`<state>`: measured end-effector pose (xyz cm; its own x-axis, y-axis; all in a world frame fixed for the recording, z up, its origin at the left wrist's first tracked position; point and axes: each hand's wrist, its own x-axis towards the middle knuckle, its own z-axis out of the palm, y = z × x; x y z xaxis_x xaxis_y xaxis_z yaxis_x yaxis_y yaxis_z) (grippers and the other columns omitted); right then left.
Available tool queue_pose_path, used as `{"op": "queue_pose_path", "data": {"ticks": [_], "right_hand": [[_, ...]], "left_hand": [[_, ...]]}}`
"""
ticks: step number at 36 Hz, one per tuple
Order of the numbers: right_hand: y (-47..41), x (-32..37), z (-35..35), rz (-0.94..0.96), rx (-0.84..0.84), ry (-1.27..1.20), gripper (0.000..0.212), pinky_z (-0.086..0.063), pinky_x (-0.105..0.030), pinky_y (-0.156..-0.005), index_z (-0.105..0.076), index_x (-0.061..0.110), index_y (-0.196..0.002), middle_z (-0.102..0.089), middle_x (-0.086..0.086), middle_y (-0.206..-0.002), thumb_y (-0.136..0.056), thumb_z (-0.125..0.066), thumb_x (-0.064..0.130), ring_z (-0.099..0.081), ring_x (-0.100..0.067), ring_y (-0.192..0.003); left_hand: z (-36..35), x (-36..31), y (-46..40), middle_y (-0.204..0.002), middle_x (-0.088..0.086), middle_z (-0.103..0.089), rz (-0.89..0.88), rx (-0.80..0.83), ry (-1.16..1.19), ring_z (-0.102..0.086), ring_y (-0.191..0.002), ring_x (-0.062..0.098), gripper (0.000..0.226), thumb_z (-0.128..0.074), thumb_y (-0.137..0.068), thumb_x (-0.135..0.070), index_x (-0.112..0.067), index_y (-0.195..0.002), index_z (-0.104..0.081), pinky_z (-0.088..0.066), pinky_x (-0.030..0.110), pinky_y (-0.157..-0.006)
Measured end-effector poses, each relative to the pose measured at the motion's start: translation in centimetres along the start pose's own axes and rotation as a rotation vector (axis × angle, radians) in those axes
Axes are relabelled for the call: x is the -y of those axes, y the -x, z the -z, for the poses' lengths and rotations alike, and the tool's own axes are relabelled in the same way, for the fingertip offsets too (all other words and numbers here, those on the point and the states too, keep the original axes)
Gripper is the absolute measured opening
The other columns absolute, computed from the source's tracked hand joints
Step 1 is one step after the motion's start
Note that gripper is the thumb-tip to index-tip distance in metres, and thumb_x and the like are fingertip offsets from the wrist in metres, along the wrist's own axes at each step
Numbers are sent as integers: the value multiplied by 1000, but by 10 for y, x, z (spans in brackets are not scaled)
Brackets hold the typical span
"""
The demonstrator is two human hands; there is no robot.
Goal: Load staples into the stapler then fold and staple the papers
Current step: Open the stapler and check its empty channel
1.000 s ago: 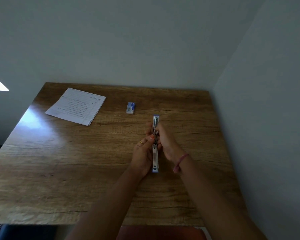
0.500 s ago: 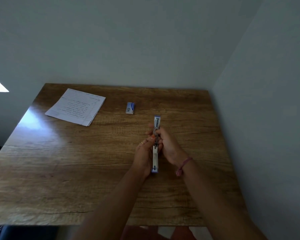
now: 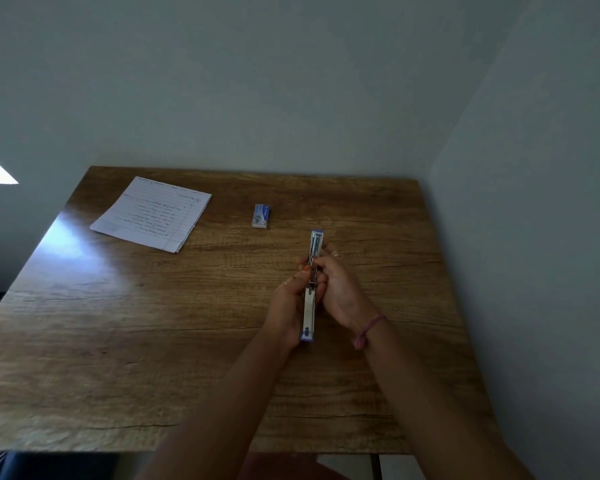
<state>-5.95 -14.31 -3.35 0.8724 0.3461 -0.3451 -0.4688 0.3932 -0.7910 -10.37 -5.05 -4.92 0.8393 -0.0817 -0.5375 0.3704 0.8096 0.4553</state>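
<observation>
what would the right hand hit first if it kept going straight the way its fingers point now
The right hand grips the stapler, fingers aimed away and slightly left. That line seems to cross bare table, passing right of the staple box, so probably the back wall; depth is unclear.

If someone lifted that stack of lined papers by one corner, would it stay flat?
Probably not. The papers look like thin loose sheets, their edges fanned slightly at the near corner, so they would likely droop and slide apart. Pushed across the smooth wooden table, they would probably glide easily.
</observation>
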Motion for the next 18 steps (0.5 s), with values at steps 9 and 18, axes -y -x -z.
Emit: {"op": "queue_pose_path", "data": {"ticks": [9, 18], "right_hand": [[-9, -3, -6, -23, -106, 22, 27, -48, -28, -71, -52, 16, -115, -67, -2, -77, -94, -39, 7, -58, -13, -73], [-7, -2, -10, -8, -156, 16, 25, -48, -28, -68, -52, 21, -109, -64, -6, -79, -94, -39, 6, -57, -14, -72]], "left_hand": [[-5, -4, 0, -78, 7, -69, 37, -43, -49, -67, -66, 12, 28, -52, -97, -15, 3, -117, -61, -57, 22, -66], [-2, -4, -4, -77, 5, -72, 29, -28, -115, -69, -68, 13, 23, -52, -96, -18, -3, -107, -67, -57, 24, -65]]}}
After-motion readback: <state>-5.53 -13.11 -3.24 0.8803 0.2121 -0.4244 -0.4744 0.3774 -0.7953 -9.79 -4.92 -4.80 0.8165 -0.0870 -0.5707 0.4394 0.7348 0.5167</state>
